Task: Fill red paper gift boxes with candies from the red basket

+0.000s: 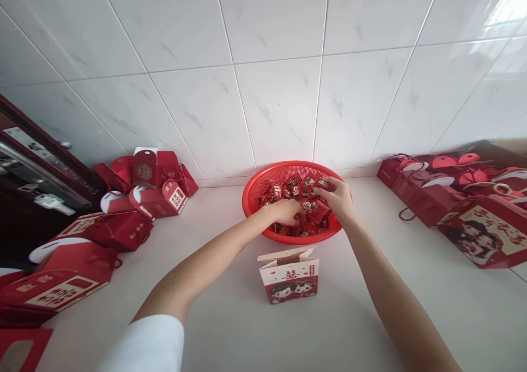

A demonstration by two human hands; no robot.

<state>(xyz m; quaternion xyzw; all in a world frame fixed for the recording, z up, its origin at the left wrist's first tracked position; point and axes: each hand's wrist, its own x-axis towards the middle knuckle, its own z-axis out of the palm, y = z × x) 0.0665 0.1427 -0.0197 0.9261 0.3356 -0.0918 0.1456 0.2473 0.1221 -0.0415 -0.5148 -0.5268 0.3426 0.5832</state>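
The oval red plastic basket (252, 196) sits at the centre of the frame, its long axis running left to right and its open top facing up. Just below it, the small white-and-red printed paper box (291, 281) stands upright, its wide side running across the frame with a slight rise to the right; the cartoon-printed front faces the bottom of the frame, and the top gapes open.

Inside the basket lie red-wrapped candies (308, 204). The left hand (286, 213) reaches in over the near rim, fingers curled down among them; their tips are hidden, so I cannot tell whether they grip anything. The right hand (336, 196) comes over the right rim with its fingers bent and close together at the candies; whether they have hold of one I cannot tell.

The basket's far rim is near the wall, while the white surface (222, 284) stretches on both sides of the paper box. Red cardboard gift boxes (160, 202) line the left of the frame, and red handled gift boxes (436, 196) crowd the right. White marbled tiles (275, 103) fill the top; a dark brown panel with metal hardware (24, 218) stands at left.
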